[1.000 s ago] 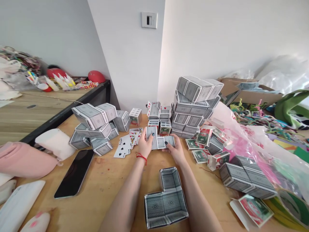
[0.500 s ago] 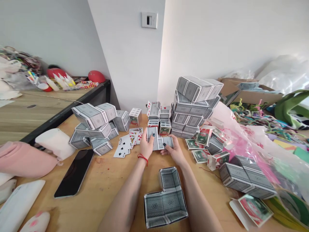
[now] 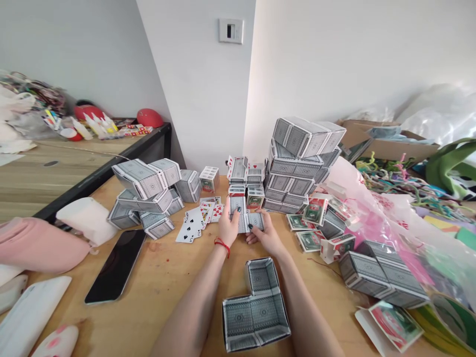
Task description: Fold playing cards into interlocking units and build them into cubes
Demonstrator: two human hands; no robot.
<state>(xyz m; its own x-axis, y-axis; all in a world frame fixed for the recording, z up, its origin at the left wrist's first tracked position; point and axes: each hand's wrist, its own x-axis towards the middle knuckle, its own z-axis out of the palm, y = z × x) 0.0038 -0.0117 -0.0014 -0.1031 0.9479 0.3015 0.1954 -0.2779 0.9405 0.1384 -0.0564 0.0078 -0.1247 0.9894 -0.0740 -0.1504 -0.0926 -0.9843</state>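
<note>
My left hand (image 3: 228, 225) is closed on an upright grey-backed playing card (image 3: 238, 208), its thumb across the face of the card. My right hand (image 3: 267, 235) pinches a second grey-backed card (image 3: 256, 221), turned sideways against the first one's right edge. Between my forearms lies an open L-shaped tray made of cards (image 3: 256, 317). Face-up cards (image 3: 191, 224) are fanned out left of my left hand. Just beyond the hands stand card boxes and stacked card packs (image 3: 255, 197).
Card-covered blocks are stacked at the left (image 3: 143, 191) and tall at the right (image 3: 293, 173). A black phone (image 3: 116, 267) lies left of my forearm. Card boxes (image 3: 310, 240), a pink plastic bag (image 3: 394, 223) and a tape roll (image 3: 449, 322) crowd the right side.
My right hand has moved the sideways card left, up against the upright card, closing the gap between them. My left hand stays nearly in place.
</note>
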